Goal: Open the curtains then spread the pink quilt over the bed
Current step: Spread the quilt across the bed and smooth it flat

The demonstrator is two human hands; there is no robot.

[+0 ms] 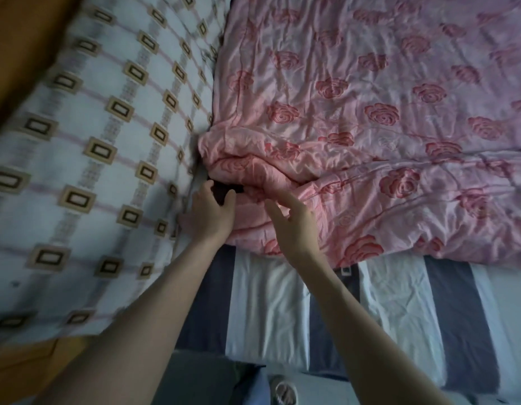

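Pink quilt: lies over the far part of the bed. It runs from the pillow to the bed's right edge, and its near hem stops short of the near edge. Satin-like sheen, finely creased, darker pink roses stitched all over. The corner next to the pillow is doubled back into a thick rounded roll.

Your left hand: at that rolled corner, in the gap between quilt and pillow. Thumb and fingers curve around a dark patch there. Cannot tell whether they actually hold cloth.

Your right hand: just beside the left, over the quilt's near fold. Fingers long and loosely spread, nothing held.

Pillow: large, pale blue-white, with a grid of thin pinkish lines and brown-framed rectangles. It butts against the quilt's left side.

Striped sheet: broad dark slate and white bands, wrinkled, bare along the near edge below the quilt.

Tag: small and white, at the quilt's near hem. Its dark mark is too small to read.

Orange-brown surface: beyond the pillow at the far-left corner, smooth.

Blue-grey cloth: at the bottom edge, blurred.
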